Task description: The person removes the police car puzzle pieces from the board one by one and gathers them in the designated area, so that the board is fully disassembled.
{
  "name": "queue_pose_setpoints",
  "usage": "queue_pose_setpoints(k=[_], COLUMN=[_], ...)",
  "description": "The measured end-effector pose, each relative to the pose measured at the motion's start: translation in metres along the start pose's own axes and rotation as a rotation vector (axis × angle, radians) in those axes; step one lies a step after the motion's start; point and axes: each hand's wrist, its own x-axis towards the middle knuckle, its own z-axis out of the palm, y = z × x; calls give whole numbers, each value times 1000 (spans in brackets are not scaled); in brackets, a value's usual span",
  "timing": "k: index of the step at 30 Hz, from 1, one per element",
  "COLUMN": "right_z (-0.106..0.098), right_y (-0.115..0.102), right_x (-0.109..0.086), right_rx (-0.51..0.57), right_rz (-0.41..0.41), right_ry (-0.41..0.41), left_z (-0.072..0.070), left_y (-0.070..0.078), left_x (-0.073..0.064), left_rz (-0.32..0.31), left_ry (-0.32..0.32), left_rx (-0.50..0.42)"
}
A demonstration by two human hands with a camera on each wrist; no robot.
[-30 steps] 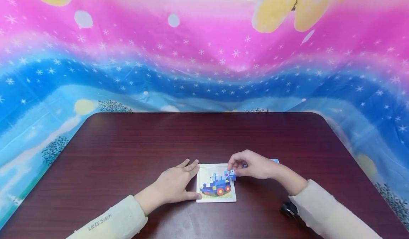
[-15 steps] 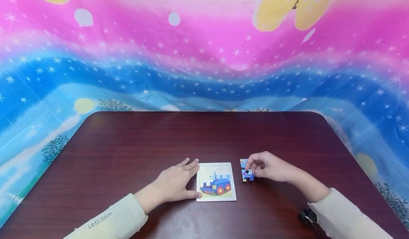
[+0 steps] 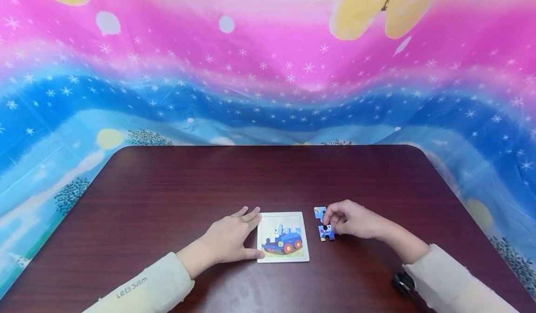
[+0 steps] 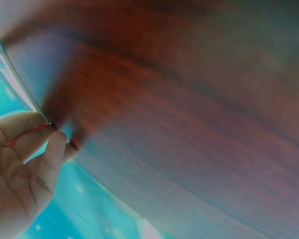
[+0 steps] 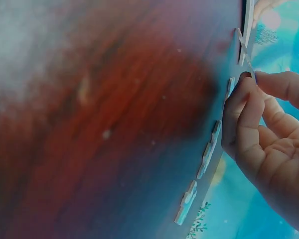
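On the table lies a square puzzle board [image 3: 304, 252] with a pale frame and a picture of a blue train with red wheels. My left hand [image 3: 231, 241] rests at its left edge, fingers and thumb spread; part of that hand [image 4: 27, 164] also shows in the left wrist view. To the right of the board, my right hand [image 3: 353, 219] pinches a blue jigsaw piece [image 3: 326, 233] between thumb and fingers. The right wrist view shows this piece edge-on and tilted above the tabletop. Just behind it lies another jigsaw piece [image 3: 319, 212], partly covered by the right hand.
Several loose jigsaw pieces, one of them a thin-looking piece [image 5: 209, 149], lie along the table by my right hand. The dark wooden table [image 3: 188, 178] has a printed curtain [image 3: 268, 71] around its far side. A black wrist device [image 3: 403, 283] sits under the right sleeve.
My right hand has moved the jigsaw piece away from the board's right edge, rightward, then slightly nearer. The back piece has come into view. My left hand keeps its place.
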Motion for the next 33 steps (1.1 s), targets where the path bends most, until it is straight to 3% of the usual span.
queue_pose_setpoints(k=[12, 18, 33], right_z=[-4, -5, 34], right_y=[4, -4, -34], right_x=[-1, 8, 55], right_rx=[-131, -173, -270], right_rz=[-7, -60, -146], right_ry=[63, 86, -47], left_z=[0, 0, 1], left_y=[0, 0, -1], left_x=[0, 1, 2], left_rz=[6, 5, -16], left_ry=[5, 10, -11], left_rx=[2, 8, -5])
